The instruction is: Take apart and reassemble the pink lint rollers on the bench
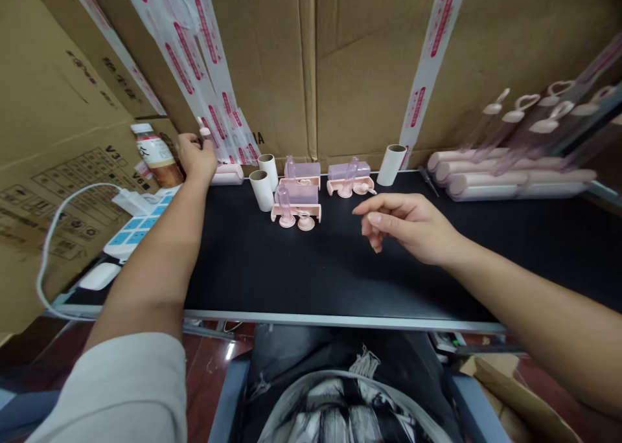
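Left hand (197, 158) pinches a small pink-tipped piece (205, 131), far left of the glossy pink plastic trays (297, 202). Right hand (405, 226) hovers right of them, loosely curled and empty, over the matte black surface (291, 268). Cylindrical cardboard tubes (263, 190) stand just left.

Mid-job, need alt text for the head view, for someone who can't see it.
Left hand reaches to the back left of the black table, between a bottle and a pink block; right hand hovers empty over the middle. Pink sets and white tubes stand along the back by cardboard boxes.
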The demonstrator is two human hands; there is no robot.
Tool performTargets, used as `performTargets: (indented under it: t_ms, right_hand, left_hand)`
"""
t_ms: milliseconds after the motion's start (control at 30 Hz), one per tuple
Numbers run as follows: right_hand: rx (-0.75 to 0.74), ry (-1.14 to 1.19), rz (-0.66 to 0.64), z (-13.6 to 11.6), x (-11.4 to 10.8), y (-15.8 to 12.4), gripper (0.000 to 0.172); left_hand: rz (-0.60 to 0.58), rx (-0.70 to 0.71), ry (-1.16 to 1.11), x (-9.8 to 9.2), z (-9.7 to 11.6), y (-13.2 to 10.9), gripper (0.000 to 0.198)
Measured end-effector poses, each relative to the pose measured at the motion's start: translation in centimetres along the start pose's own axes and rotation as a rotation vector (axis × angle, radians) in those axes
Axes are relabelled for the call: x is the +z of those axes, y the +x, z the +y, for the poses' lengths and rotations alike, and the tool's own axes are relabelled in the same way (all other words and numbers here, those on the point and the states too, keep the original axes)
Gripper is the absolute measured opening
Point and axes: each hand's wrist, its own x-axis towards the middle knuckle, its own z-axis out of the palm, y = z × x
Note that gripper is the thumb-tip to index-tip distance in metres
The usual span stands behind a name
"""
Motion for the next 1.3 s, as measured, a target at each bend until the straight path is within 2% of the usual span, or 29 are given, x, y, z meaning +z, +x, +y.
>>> performTargets:
  t_ms: [67,133,233,333,367,467,600,700,833,967,1133,1200,1300]
  right_hand:
    - [-0.011,-0.001,0.019,0.1,-0.1,0.3,0.036]
    - [-0.031,0.003,0.05,0.1,-0.3,0.6,0.036]
    - [-0.066,0.002,0.112,0.1,-0.8,1.1,0.037]
    - [-0.099,-0.02,0.169,0.2,-1.4,1.7,0.036]
    - [-0.109,-0.032,0.18,0.3,-1.6,1.9,0.036]
    - [-0.124,-0.098,0.196,0.8,-2.1,2.3,0.034]
    - [-0.105,-0.248,0.173,1.5,-2.3,2.5,0.032]
    - [-0.128,-0.35,0.119,1.8,-2.5,2.6,0.028]
    - [-0.209,-0.5,0.068,2.3,-2.4,2.6,0.023]
    - [-0.253,-0.703,0.013,2.2,-1.1,3.4,0.027]
    - [-0.214,-1.143,-0.106,1.7,2.5,6.1,0.028]
    - [-0.183,-1.277,-0.138,1.9,3.9,7.2,0.028]
    - [-0.111,-1.389,-0.165,2.6,5.1,8.4,0.027]
  left_hand:
    - [0.089,0.009,-0.057,-0.3,2.6,-1.6,0.019]
    - [0.124,0.087,-0.233,-0.7,5.8,-4.0,0.01]
    - [-0.112,0.336,-0.377,-1.9,10.7,-8.7,0.009]
    - [-0.471,0.548,-0.198,-3.7,14.2,-13.1,0.029]
    - [-0.506,0.594,-0.111,-4.2,14.8,-14.2,0.035]
    - [-0.578,0.625,0.066,-4.8,14.7,-15.8,0.046]
    - [-0.684,0.57,0.027,-4.1,12.3,-15.5,0.051]
    - [-0.814,0.445,-0.061,-3.3,11.1,-15.4,0.045]
    - [-0.946,0.268,-0.239,-2.6,11.1,-16.2,0.035]
    - [-0.982,0.295,-0.275,-2.4,11.6,-17.0,0.033]
    - [-1.028,0.337,-0.265,-3.1,11.7,-16.6,0.033]
    - [-0.984,0.362,-0.285,-3.6,11.6,-16.1,0.035]
    - [-0.838,0.399,-0.368,-4.2,11.3,-15.2,0.036]
